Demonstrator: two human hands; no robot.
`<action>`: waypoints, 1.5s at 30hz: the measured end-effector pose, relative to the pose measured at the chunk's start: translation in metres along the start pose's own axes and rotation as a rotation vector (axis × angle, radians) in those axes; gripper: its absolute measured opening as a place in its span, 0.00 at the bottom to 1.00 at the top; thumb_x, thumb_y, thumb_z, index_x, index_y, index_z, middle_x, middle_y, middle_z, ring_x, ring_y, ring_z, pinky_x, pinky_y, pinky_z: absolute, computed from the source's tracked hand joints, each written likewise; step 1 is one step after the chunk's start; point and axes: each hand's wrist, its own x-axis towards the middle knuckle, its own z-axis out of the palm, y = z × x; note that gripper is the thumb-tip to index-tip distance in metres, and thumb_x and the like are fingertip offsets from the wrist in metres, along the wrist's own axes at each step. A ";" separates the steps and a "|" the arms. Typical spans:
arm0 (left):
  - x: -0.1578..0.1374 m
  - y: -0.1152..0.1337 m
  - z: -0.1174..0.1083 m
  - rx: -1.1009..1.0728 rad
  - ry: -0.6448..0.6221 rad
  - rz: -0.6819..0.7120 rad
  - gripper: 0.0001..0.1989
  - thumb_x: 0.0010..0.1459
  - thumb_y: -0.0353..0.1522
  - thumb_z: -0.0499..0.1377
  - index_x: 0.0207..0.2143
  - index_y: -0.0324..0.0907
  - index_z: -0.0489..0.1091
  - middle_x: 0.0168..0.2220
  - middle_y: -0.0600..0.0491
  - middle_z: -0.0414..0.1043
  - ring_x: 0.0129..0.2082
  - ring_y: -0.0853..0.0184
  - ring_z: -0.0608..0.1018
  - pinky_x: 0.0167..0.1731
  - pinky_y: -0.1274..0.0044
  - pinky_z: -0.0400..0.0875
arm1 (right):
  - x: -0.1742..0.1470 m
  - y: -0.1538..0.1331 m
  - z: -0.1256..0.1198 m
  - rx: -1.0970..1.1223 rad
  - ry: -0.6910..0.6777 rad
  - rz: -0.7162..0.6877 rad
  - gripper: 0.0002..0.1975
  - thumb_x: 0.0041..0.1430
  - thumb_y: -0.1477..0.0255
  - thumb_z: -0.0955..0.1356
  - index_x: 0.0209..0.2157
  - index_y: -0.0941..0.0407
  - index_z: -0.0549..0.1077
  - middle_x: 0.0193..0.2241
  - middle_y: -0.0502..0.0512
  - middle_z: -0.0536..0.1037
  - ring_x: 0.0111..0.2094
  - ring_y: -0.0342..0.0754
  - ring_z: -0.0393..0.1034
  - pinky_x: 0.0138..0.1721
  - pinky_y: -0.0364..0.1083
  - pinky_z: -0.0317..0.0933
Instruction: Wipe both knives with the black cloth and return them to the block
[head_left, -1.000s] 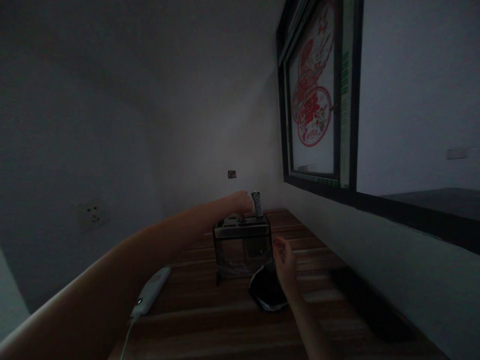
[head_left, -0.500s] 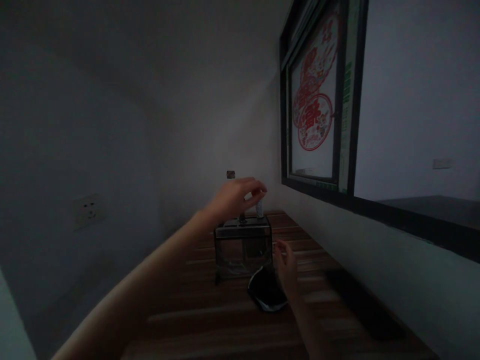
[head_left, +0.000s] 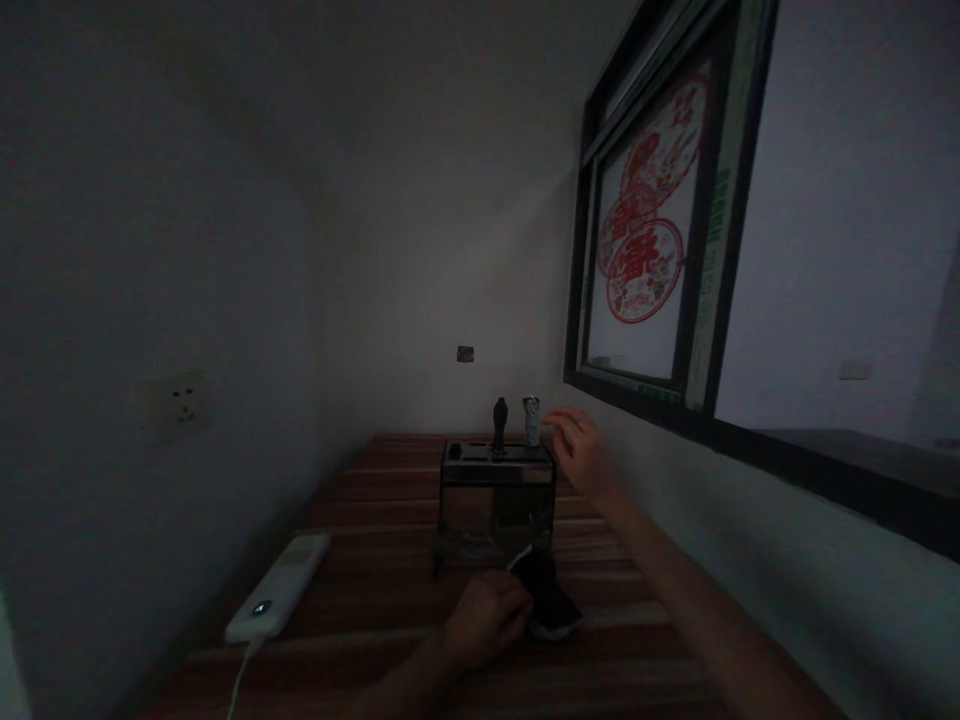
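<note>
A see-through box with a black frame (head_left: 496, 475) stands on the wooden table. On its top are an upright black knob-like handle (head_left: 500, 425) and a small silvery, patterned cylinder (head_left: 532, 422). My right hand (head_left: 579, 452) is just right of the cylinder, fingers stretched towards it and slightly apart; I cannot tell whether the fingertips touch it. In front of the box lies a dark pouch-like thing (head_left: 553, 600) with a pale edge. My left hand (head_left: 491, 615) is closed at its left edge, fingers curled against it.
At the left of the table (head_left: 375, 560) lies a white power bank (head_left: 281, 590) with a cable plugged into it. A wall with a socket (head_left: 180, 403) rises on the left. A dark-framed window (head_left: 637, 390) with red round stickers (head_left: 643, 270) is on the right.
My left hand has come down from the cylinder to the dark pouch. My right hand has risen from beside the pouch to the cylinder. The view has shifted, bringing the power bank into sight.
</note>
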 end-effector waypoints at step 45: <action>0.004 -0.007 0.001 -0.167 -0.106 -0.154 0.08 0.57 0.29 0.51 0.37 0.42 0.68 0.42 0.52 0.67 0.43 0.67 0.68 0.43 0.76 0.64 | 0.052 0.039 0.062 -0.705 -0.827 -0.873 0.06 0.50 0.79 0.65 0.23 0.60 0.74 0.26 0.56 0.76 0.32 0.44 0.67 0.36 0.45 0.51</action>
